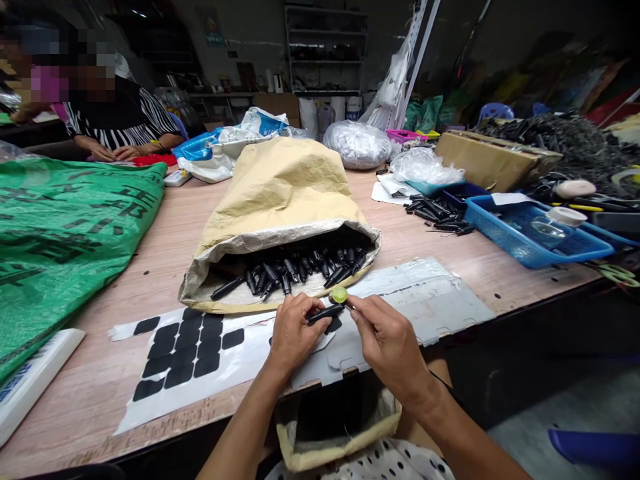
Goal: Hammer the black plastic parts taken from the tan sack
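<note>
My left hand (pixel 295 330) is closed around a slim black pen-shaped part (pixel 326 313), which points right. My right hand (pixel 387 333) pinches thumb and forefinger together near that part's right end; what it holds is too small to make out. A small yellow-green round piece (pixel 339 295) shows between the hands, just above the part's tip. Beyond them a tan woven sack (pixel 290 193) lies with its mouth towards me, full of similar black parts (pixel 285 270). Below the hands lies a grey-white board (pixel 420 300). To the left is a white sheet with black rounded-square stickers (pixel 183 350).
A green printed sack (pixel 75 233) and a white box (pixel 37 380) lie left. At right stand a blue tray (pixel 540 250) and a pile of black parts (pixel 435 210). A second open sack (pixel 340 453) sits below the table edge. Another person (pixel 120 120) works at back left.
</note>
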`<move>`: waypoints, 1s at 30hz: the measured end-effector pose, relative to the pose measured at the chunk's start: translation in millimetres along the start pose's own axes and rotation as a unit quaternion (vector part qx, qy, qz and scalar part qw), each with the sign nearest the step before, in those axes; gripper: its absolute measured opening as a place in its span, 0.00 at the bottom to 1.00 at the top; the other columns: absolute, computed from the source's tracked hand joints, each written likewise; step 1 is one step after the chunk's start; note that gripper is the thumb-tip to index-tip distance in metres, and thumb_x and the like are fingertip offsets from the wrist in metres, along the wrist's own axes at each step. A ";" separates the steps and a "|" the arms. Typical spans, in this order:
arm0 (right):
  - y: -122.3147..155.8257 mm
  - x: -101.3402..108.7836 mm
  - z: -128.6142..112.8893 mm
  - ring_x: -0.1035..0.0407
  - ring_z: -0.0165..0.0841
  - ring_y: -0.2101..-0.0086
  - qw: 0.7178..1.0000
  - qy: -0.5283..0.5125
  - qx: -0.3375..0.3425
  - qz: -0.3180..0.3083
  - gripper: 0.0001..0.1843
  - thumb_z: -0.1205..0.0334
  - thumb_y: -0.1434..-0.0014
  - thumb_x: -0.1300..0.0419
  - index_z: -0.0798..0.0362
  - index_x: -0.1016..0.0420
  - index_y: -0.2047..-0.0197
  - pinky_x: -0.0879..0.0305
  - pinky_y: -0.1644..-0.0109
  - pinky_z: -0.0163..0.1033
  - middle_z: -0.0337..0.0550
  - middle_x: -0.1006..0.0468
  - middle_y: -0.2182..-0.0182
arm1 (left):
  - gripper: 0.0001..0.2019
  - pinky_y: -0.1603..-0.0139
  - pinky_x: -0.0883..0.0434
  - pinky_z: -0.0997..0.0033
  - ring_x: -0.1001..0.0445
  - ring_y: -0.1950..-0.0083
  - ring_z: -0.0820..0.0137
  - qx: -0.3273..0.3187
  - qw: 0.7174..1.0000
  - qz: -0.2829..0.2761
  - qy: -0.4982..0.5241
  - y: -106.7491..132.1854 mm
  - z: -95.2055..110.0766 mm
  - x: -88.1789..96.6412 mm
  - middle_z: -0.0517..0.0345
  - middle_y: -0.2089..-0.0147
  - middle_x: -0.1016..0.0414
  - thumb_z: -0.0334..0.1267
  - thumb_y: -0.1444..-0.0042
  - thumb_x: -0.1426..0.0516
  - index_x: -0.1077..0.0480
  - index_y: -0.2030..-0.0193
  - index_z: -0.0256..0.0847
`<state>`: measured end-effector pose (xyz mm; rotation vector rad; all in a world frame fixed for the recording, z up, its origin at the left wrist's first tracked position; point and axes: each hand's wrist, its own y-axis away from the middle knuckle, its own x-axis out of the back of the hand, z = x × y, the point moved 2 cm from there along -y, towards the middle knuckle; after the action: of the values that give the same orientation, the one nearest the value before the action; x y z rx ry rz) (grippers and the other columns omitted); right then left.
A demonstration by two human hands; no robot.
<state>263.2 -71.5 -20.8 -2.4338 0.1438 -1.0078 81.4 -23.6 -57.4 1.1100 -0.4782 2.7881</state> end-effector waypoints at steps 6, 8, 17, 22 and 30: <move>1.9 0.5 3.6 0.27 0.36 0.58 0.999 0.015 -0.022 -0.018 0.19 0.68 0.31 0.48 0.48 0.24 0.43 0.30 0.52 0.40 0.45 0.21 0.61 | 0.06 0.55 0.36 0.62 0.31 0.58 0.62 -0.001 1.000 0.002 -0.003 -0.4 -0.6 0.0 0.59 0.65 0.24 0.34 0.47 0.33 0.23 0.62 0.45; 1.4 2.2 5.8 0.26 0.36 0.58 0.999 0.012 -0.030 -0.018 0.19 0.67 0.31 0.48 0.48 0.23 0.43 0.30 0.52 0.40 0.45 0.21 0.60 | 0.06 0.55 0.35 0.61 0.30 0.58 0.61 -0.004 1.000 0.003 -0.007 -0.3 -0.3 -0.2 0.59 0.65 0.24 0.34 0.47 0.33 0.23 0.62 0.45; -7.6 22.3 21.0 0.25 0.37 0.56 0.997 0.001 -0.060 0.038 0.16 0.64 0.31 0.47 0.48 0.22 0.45 0.30 0.51 0.42 0.45 0.19 0.58 | 0.07 0.53 0.35 0.60 0.30 0.57 0.61 -0.013 1.000 0.005 -0.023 0.4 2.2 0.7 0.59 0.61 0.23 0.31 0.46 0.36 0.25 0.61 0.45; -0.9 17.3 23.4 0.25 0.37 0.55 0.997 -0.021 -0.072 0.026 0.17 0.64 0.31 0.47 0.49 0.23 0.44 0.29 0.49 0.42 0.46 0.19 0.56 | 0.05 0.54 0.35 0.61 0.30 0.57 0.62 -0.016 0.999 0.005 -0.029 -0.4 2.2 0.2 0.59 0.61 0.23 0.37 0.45 0.34 0.25 0.62 0.45; -11.2 15.7 10.8 0.24 0.37 0.55 0.998 -0.036 -0.046 0.021 0.16 0.65 0.32 0.46 0.50 0.21 0.46 0.27 0.48 0.43 0.46 0.19 0.56 | 0.04 0.54 0.35 0.61 0.30 0.58 0.62 -0.032 0.999 0.009 -0.021 1.4 -1.2 -0.2 0.59 0.62 0.21 0.38 0.43 0.34 0.24 0.62 0.45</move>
<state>280.9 -61.8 -11.9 -2.5362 0.2191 -0.9126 80.5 -24.5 -58.6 1.1588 -0.5811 2.7478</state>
